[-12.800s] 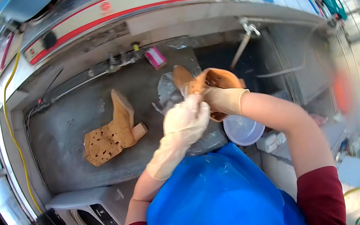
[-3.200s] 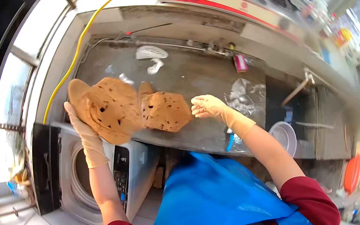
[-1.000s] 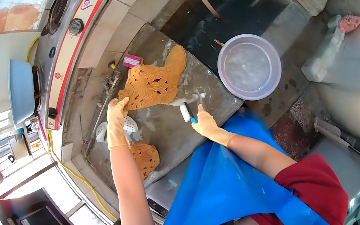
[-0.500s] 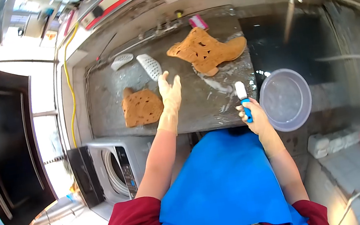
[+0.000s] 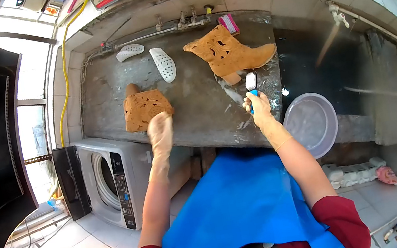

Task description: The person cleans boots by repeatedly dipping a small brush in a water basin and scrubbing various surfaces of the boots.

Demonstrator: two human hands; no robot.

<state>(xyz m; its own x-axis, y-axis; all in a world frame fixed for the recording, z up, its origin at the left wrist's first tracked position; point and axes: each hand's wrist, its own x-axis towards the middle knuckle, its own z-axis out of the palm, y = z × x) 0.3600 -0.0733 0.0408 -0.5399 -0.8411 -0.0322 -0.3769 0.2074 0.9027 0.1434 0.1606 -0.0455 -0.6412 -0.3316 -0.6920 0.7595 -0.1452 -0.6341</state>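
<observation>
My left hand (image 5: 161, 132), in a thin pale glove, is at the near right edge of a tan ankle boot (image 5: 140, 111) with cut-out patterns. Blur hides whether its fingers grip the boot. My right hand (image 5: 261, 110), also gloved, is closed round the blue handle of a brush (image 5: 251, 82); its white head points away from me, just below a second tan boot (image 5: 236, 53). That boot lies on its side, toe to the right. Two white perforated boot inserts, one upright-looking (image 5: 164, 65) and one slanted (image 5: 130, 52), lie on the wet grey counter (image 5: 196, 109).
A pale basin (image 5: 334, 123) of cloudy water stands right of the counter, beside a dark water-filled sink (image 5: 303, 66). A pink-and-white packet (image 5: 228, 24) lies by the wall taps (image 5: 185, 21). A washing machine (image 5: 114, 179) with its door open stands at left.
My left hand has moved left, from open counter to the left boot. My right hand has taken the brush up and left, closer to the other boot. The view has shifted.
</observation>
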